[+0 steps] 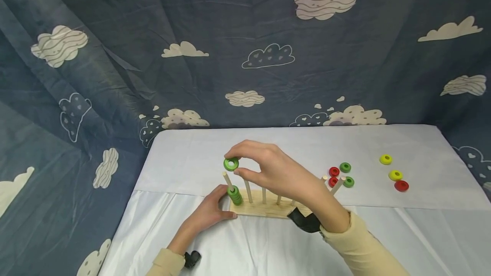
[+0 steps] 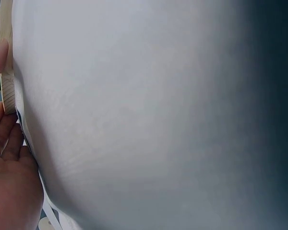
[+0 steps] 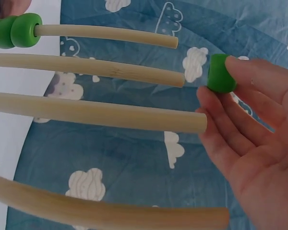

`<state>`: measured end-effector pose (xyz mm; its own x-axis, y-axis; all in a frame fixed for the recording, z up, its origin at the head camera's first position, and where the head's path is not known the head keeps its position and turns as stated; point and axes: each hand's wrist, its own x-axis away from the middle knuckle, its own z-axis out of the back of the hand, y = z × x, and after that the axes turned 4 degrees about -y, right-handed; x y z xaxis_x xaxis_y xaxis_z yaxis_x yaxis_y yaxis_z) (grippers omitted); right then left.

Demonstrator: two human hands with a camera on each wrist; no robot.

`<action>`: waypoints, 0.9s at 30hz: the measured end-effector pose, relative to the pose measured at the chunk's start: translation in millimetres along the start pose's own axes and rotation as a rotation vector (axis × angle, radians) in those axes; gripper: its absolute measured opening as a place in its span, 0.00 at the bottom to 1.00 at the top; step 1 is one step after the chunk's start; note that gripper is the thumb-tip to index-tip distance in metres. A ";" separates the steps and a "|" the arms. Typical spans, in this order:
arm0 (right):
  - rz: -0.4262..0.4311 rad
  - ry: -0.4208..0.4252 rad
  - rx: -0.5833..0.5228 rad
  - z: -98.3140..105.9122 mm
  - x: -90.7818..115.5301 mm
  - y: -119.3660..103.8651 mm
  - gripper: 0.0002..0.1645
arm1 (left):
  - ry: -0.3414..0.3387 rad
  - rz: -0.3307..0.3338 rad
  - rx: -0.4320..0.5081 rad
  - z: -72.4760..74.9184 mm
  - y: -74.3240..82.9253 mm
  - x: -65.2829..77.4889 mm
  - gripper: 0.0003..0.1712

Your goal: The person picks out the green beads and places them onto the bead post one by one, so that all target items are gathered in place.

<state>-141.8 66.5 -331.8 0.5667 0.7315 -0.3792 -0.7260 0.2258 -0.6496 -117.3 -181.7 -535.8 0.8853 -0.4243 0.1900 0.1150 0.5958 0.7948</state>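
Note:
My right hand (image 1: pixel 274 169) pinches a green ring (image 1: pixel 231 164) between thumb and fingers, just above the tip of the leftmost peg (image 1: pixel 228 179). In the right wrist view that green ring (image 3: pixel 222 73) stands apart from the peg ends. Several green rings (image 1: pixel 235 196) are stacked low on the leftmost peg. A wooden board (image 1: pixel 257 209) carries a row of upright pegs, the rightmost partly behind my right arm. My left hand (image 1: pixel 209 211) holds the board's left end, thumb at the front edge and fingers behind. The left wrist view catches only the board's edge (image 2: pixel 8 88) and part of the hand.
To the right on the white-covered table (image 1: pixel 184 156) lie two green rings (image 1: pixel 345 167), red rings (image 1: pixel 334 171) beside them, two yellow rings (image 1: pixel 385 159) and another red ring (image 1: pixel 401 186). A dark cloud-patterned cloth (image 1: pixel 215 20) hangs behind the table.

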 end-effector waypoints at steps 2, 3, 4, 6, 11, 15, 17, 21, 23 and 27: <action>-0.026 -0.029 0.009 -0.8 -1.8 -0.6 0.20 | -0.001 0.009 -0.003 -0.4 -0.6 -0.3 0.41; -0.036 -0.043 0.013 -1.1 -2.9 -0.9 0.20 | -0.001 0.010 -0.005 -0.5 -0.6 -0.4 0.41; -0.044 -0.054 0.015 -1.4 -3.9 -1.3 0.20 | -0.001 0.010 -0.009 -0.7 -0.6 -0.3 0.41; -0.059 -0.070 0.019 -2.0 -6.0 -1.7 0.20 | 0.000 0.003 -0.012 -1.2 -0.7 -0.1 0.41; -0.093 -0.112 0.006 -3.0 -10.3 -2.7 0.20 | -0.001 -0.011 -0.004 -1.1 0.2 0.1 0.42; -0.126 -0.158 0.005 -4.2 -13.9 -2.9 0.19 | -0.004 -0.008 0.000 -0.4 1.0 0.0 0.43; -0.137 -0.175 0.011 -5.1 -15.6 -2.6 0.19 | -0.004 -0.007 -0.002 -0.2 1.4 0.2 0.43; -0.160 -0.207 0.012 -6.4 -17.5 -1.0 0.19 | -0.005 -0.012 -0.001 0.1 1.9 1.0 0.43; -0.172 -0.219 0.008 -7.0 -18.0 -0.1 0.18 | -0.005 -0.014 0.001 0.3 1.9 1.1 0.43; -0.198 -0.242 0.007 -8.7 -19.2 1.8 0.17 | -0.008 -0.013 0.004 0.6 0.9 1.1 0.45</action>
<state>-150.6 47.3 -331.5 0.5887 0.8047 -0.0769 -0.6136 0.3829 -0.6905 -116.5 -182.0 -534.6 0.8801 -0.4376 0.1842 0.1249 0.5877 0.7994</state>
